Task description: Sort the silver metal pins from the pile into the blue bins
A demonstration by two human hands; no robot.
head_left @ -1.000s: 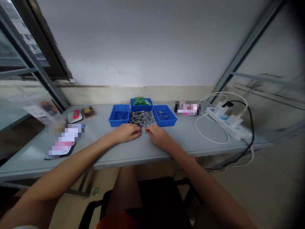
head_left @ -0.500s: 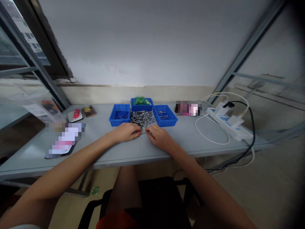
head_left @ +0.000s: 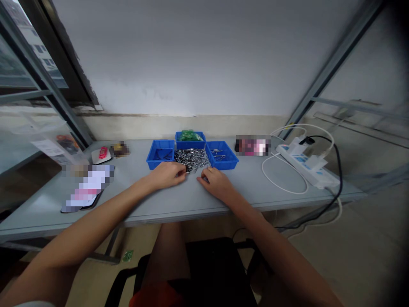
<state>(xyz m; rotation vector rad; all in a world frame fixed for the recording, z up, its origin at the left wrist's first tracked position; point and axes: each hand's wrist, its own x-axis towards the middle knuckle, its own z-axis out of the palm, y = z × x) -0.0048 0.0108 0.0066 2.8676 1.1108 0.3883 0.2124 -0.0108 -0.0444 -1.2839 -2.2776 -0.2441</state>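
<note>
A heap of small shiny metal pieces [head_left: 191, 158], too small to name exactly, lies on the grey table. My left hand [head_left: 168, 174] rests at the heap's near left edge, fingers curled together. Just to the right of the heap's near end is my right hand [head_left: 216, 182], also closed, with a ring on one finger. Whatever either hand pinches is hidden or too small to see. Around the heap stand three blue trays: a left tray [head_left: 149, 161] with dark pieces, a back tray [head_left: 191, 145] with green packets, and a right tray [head_left: 232, 163] with a few thin metal pieces.
A phone [head_left: 91, 187] and a small white dish [head_left: 101, 159] with a red item lie at left, near a clear plastic container [head_left: 53, 143]. On the right, a power strip [head_left: 308, 166] has plugs and loose cables. A blurred pink item [head_left: 252, 146] lies at the back.
My hands have drawn apart; before, their fingertips nearly met over a thin piece at the heap's near edge. The left moved slightly left, the right slightly right.
</note>
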